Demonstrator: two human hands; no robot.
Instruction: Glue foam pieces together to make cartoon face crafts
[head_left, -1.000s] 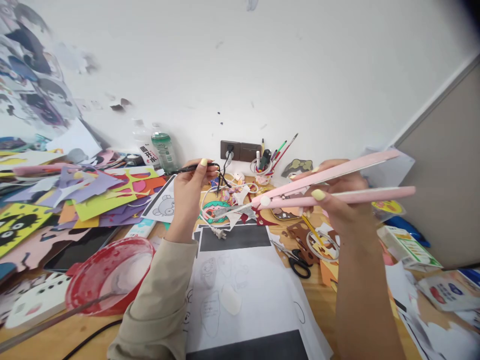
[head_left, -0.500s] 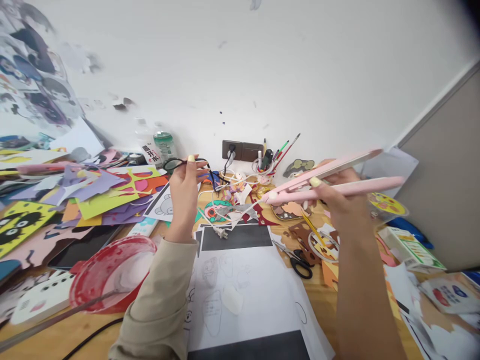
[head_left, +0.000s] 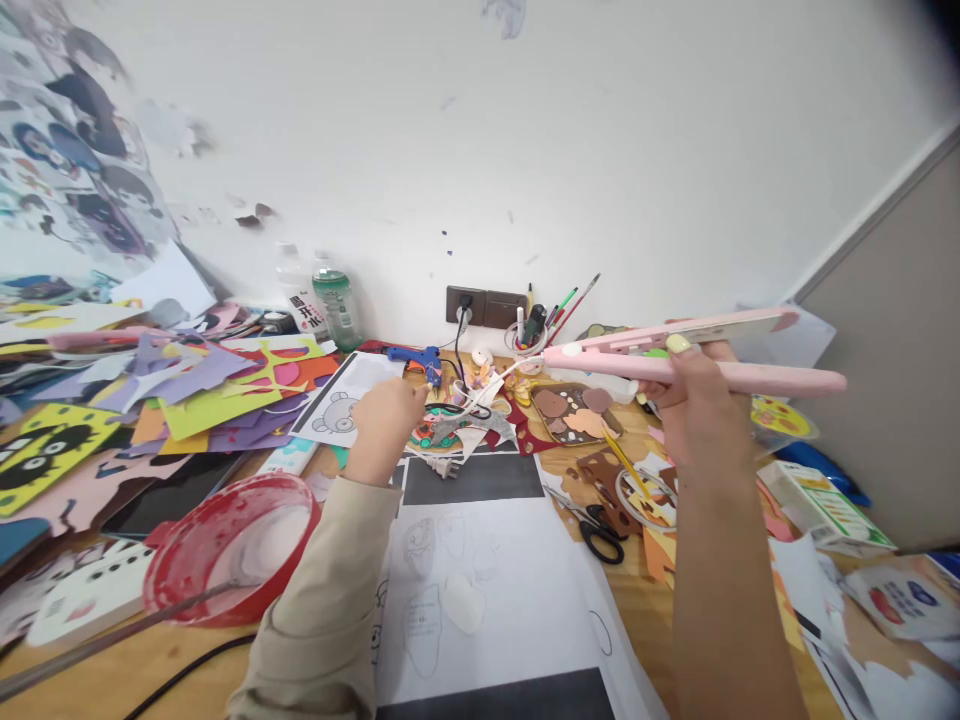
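My right hand (head_left: 701,400) is wrapped round a pink hair straightener (head_left: 780,378), held up over the right of the desk with its two arms apart. A white cord (head_left: 501,378) runs from its left end towards the clutter, where a grey two-pin plug (head_left: 442,466) lies. Low over the middle of the desk is my left hand (head_left: 386,425), its fingers curled and turned away, so what they hold is hidden. Just beyond its fingertips lies a blue glue gun (head_left: 416,357). Near those fingertips, a black cord (head_left: 459,408) curves among paper cutouts.
Behind, a wall socket (head_left: 486,306) has a black plug in it. Scissors (head_left: 596,525) and a pencil (head_left: 626,460) lie to the right of the drawing sheet (head_left: 517,600). A red bucket (head_left: 232,550) stands front left, beside heaped coloured paper (head_left: 217,390).
My left hand has come down from its raised position, and the black cord it held up now lies lower. The straightener has shifted a little to the right in my right hand.
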